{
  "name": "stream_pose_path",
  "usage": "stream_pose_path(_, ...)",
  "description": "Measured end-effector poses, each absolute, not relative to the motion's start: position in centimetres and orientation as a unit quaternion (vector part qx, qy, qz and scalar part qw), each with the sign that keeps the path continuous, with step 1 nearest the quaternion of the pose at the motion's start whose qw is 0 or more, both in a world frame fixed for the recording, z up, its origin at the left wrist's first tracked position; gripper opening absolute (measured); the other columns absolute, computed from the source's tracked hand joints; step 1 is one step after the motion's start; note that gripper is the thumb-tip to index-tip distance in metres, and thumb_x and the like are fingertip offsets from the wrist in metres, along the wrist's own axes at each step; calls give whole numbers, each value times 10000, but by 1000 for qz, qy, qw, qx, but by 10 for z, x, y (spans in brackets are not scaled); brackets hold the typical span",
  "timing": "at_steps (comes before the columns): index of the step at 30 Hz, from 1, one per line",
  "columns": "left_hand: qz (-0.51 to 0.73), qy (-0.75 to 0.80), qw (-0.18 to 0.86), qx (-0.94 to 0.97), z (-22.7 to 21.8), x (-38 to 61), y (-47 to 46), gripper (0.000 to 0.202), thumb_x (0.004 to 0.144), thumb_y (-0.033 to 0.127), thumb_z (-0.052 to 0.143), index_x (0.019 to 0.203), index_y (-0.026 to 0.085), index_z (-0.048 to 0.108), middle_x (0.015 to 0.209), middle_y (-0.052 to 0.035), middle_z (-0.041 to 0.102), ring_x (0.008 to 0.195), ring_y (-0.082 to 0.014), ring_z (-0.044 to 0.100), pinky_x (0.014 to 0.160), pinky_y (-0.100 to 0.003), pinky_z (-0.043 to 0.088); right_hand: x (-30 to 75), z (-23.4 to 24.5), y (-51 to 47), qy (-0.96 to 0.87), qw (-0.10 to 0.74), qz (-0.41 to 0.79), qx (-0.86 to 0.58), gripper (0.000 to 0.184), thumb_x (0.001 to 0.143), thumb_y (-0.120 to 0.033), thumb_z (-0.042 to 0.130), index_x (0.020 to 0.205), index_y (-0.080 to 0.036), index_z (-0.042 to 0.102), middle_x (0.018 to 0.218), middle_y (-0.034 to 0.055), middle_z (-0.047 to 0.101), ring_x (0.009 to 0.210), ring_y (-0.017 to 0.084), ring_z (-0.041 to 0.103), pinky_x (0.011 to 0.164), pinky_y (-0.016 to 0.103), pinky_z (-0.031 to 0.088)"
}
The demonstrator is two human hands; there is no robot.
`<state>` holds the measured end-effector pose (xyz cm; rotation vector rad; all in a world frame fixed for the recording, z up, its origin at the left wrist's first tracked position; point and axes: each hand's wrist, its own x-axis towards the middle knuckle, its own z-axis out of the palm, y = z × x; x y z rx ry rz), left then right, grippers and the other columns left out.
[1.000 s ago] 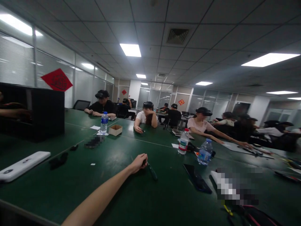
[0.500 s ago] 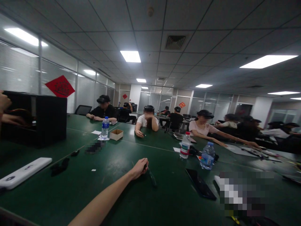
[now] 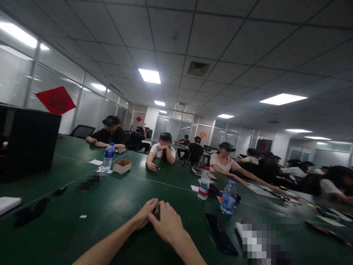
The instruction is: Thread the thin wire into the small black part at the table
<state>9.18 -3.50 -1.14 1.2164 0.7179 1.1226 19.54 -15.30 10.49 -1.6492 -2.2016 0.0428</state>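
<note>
1. Far left, a black box (image 3: 30, 143) with flat, squared sides gets chopped by the frame edge. Below it, a smooth white slab (image 3: 9, 204) is cut off too, so no idea on its full length.
2. Lower left: some dark lumps (image 3: 31, 212) lost in blur on the shiny green tabletop (image 3: 110, 230), and a tiny white scrap (image 3: 83, 216).
3. Left of centre, a pixelated dark thing I can't make out, then a clear plastic bottle with a blue cap (image 3: 107, 158) and an open-topped cardboard box (image 3: 122, 167).
4. Bottom centre, left hand (image 3: 145, 215): fingers curled in, pinching a slim tool (image 3: 157, 209). Only a thin sliver shows between the two hands; the rest is hidden.
5. Right beside it, right hand (image 3: 167, 223): partly open, fingers straight and side by side, thumb out toward the left hand. Its palm is hidden, so can't tell if it grips the tool.
6. Right of centre, a red-capped bottle (image 3: 204, 184), a squat ridged blue-capped one (image 3: 228, 198), and a flat glossy black phone (image 3: 220, 235).
7. Lower right, something whitish, pixelated and cropped by the bottom edge.
</note>
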Motion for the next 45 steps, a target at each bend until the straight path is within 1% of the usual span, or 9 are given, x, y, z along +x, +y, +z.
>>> stream_pose_path(1,502,316,610,525,-12,92,-34,425,765,610,539,799,188,497,670,16,480,611,-116,452,535,-226,326,196,88,-138,-788,157,37,-594,478,779,-508,550,1140,-194,541,1071,134,600,964,309,596,752,416,482)
stream_pose_path(2,516,320,600,522,-13,92,-33,431,761,615,539,782,187,489,661,22,473,607,-112,446,535,-222,324,198,73,-124,-786,156,38,-596,506,772,-477,565,1188,-196,507,1111,138,584,987,309,590,757,410,480)
stream_pose_path(6,526,326,588,521,-25,95,-21,452,762,641,507,766,192,448,611,53,419,522,-82,369,487,-206,264,215,34,-96,-785,172,35,-594,348,842,-343,497,1158,-200,501,1146,134,568,1002,266,598,753,353,480)
stream_pose_path(8,514,318,600,524,-30,96,-16,454,769,648,487,773,199,424,592,68,389,479,-68,317,464,-202,224,226,27,-93,-793,158,31,-588,314,845,-345,507,1123,-199,518,1121,129,583,999,266,601,751,349,479)
stream_pose_path(12,493,299,628,522,-31,94,-14,434,780,626,494,792,203,395,600,78,372,450,-47,293,447,-189,180,250,20,-91,-801,180,3,-570,204,917,-309,400,1031,-211,538,994,91,628,908,226,627,706,308,471)
stream_pose_path(20,471,253,691,487,-24,85,-21,249,811,424,511,893,213,408,596,81,405,380,-34,271,407,-182,162,269,16,-92,-788,223,0,-574,254,953,-375,332,1058,-229,511,935,61,645,811,196,640,627,261,434)
stream_pose_path(27,449,286,673,514,-23,84,-23,447,814,638,402,906,202,434,428,100,359,300,-50,207,362,-179,93,258,14,-106,-805,231,6,-546,288,953,-416,335,1078,-243,528,949,48,649,823,185,635,658,254,434)
stream_pose_path(35,437,255,710,490,-26,84,-20,428,810,645,415,754,221,393,353,118,253,275,-53,151,363,-192,77,259,15,-107,-796,255,-4,-549,247,928,-330,382,1073,-219,548,1003,65,622,898,188,611,742,261,439)
stream_pose_path(45,459,290,694,473,-23,84,-21,475,793,672,419,671,216,368,343,117,230,264,-44,163,369,-196,97,258,19,-112,-805,228,-7,-548,211,930,-322,386,979,-206,555,956,58,632,808,176,613,662,255,432)
